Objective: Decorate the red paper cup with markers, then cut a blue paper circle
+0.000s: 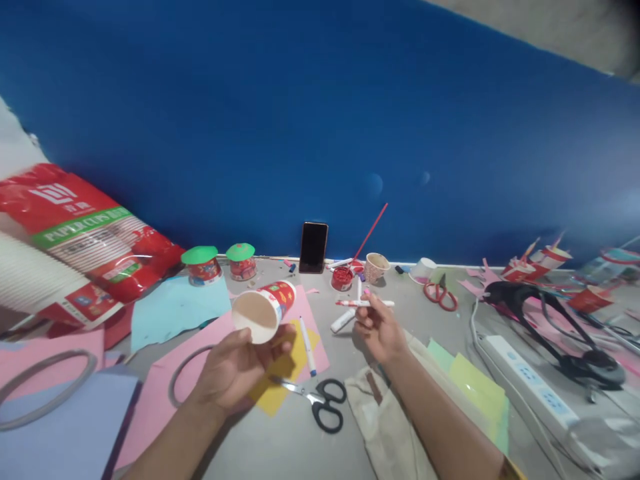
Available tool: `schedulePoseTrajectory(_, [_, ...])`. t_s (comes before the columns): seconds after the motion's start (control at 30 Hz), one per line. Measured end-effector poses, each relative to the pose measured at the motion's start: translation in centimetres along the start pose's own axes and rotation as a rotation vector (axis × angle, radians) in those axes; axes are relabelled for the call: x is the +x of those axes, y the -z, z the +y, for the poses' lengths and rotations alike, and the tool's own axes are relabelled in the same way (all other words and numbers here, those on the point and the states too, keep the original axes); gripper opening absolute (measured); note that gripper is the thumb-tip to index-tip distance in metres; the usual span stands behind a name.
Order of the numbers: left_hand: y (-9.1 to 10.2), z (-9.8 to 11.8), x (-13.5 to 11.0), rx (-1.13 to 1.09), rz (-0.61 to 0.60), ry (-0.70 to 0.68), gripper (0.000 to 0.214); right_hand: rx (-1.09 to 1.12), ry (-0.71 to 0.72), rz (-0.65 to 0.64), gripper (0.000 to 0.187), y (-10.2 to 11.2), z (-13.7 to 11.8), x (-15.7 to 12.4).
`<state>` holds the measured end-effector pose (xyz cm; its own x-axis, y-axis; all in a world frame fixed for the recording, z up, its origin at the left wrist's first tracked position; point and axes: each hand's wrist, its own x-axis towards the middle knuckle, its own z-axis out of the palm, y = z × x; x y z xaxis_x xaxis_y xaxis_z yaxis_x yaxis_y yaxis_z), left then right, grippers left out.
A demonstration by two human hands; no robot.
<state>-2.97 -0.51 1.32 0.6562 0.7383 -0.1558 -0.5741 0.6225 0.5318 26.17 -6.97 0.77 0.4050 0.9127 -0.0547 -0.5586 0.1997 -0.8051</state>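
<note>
My left hand (239, 365) is closed around a red-and-white paper cup (265, 309), held on its side with the open mouth facing me. My right hand (379, 326) pinches a white marker (363, 303) that lies level above the table, fingers curled on it. Another white marker (343, 321) lies on the table just left of that hand. Black-handled scissors (320, 399) lie below, between my two forearms. A blue-tipped pen (308, 347) rests on the pink and yellow paper (280, 383) under the cup.
Two green-lidded cups (201, 264) stand at the back, beside a black phone (313, 247) leaning on the blue wall. A pack of paper cups (65, 240) sits left. Red scissors (440, 293), a power strip (530, 387), cables and more cups lie right. Coloured sheets cover the left.
</note>
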Motion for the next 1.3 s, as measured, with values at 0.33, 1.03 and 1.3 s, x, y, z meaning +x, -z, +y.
schedulePoseTrajectory(0.33, [-2.3, -1.6, 0.0, 0.399, -0.076, -0.074, 0.102, -0.207, 0.211, -0.112, 0.065, -2.5, 0.3, -2.0])
schedulePoseTrajectory(1.03, [-3.1, -0.7, -0.7, 1.181, -0.169, -0.292, 0.118, -1.316, 0.766, -0.539, 0.097, -2.6, -0.4, -4.7])
schedulePoseTrajectory(1.3, [-4.4, 0.4, -1.6, 1.297, -0.196, -0.254, 0.086, -1.205, 0.673, -0.623, 0.108, -3.0, -0.8, -4.8])
